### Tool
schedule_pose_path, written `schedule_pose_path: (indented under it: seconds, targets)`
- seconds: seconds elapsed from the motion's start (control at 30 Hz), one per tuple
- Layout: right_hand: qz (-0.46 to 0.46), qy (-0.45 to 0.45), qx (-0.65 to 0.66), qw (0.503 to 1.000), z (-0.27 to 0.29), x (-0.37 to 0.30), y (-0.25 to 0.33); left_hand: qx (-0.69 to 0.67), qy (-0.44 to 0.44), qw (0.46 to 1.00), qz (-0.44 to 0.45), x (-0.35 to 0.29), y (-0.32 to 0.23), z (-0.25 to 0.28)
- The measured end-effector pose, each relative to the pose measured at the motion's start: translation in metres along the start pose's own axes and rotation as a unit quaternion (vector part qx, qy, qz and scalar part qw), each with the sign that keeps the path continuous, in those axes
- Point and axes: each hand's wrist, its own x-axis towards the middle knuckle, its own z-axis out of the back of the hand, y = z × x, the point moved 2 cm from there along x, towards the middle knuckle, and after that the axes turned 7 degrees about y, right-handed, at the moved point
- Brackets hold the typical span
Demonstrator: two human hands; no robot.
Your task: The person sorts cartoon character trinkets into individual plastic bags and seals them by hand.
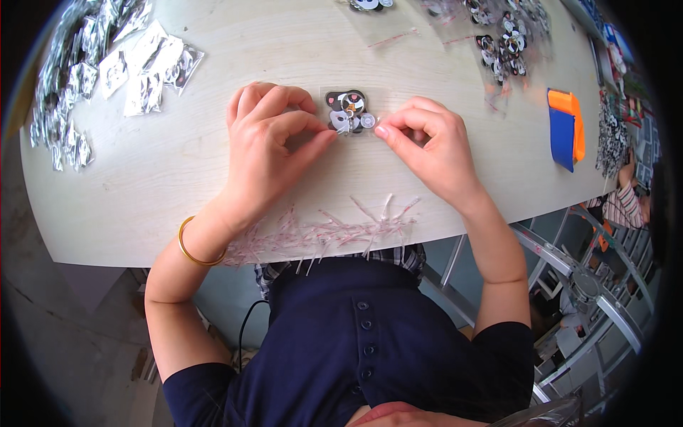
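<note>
A small clear plastic bag [348, 114] lies on the table between my hands. Inside it is a black-and-white keychain [350, 104] with a metal ring and pink and orange details. My left hand [274, 128] pinches the bag's near left corner between thumb and forefinger. On the opposite side, my right hand [427, 139] has its thumb and fingertips pressed together at the bag's right edge. The other fingers of both hands are curled.
Thin clear and pink strips [320, 231] are scattered along the table's front edge. Shiny packets [153, 71] are heaped at the far left. Bagged keychains [509, 46] lie at the far right. A blue-and-orange block-shaped object [564, 129] sits near the right edge, above metal frames [569, 270].
</note>
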Motion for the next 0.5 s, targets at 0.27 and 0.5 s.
schedule_pose_path:
  seconds: [0.27,0.5]
  targets:
    - [0.0,-0.044,-0.055,0.997,-0.007,-0.001,0.003,0.027,0.01,1.0,0.003,0.002,-0.003,0.001]
    - [-0.014,-0.056,-0.053,0.997,-0.013,-0.002,0.002,0.081,0.017,0.991,-0.108,-0.018,-0.015,0.009]
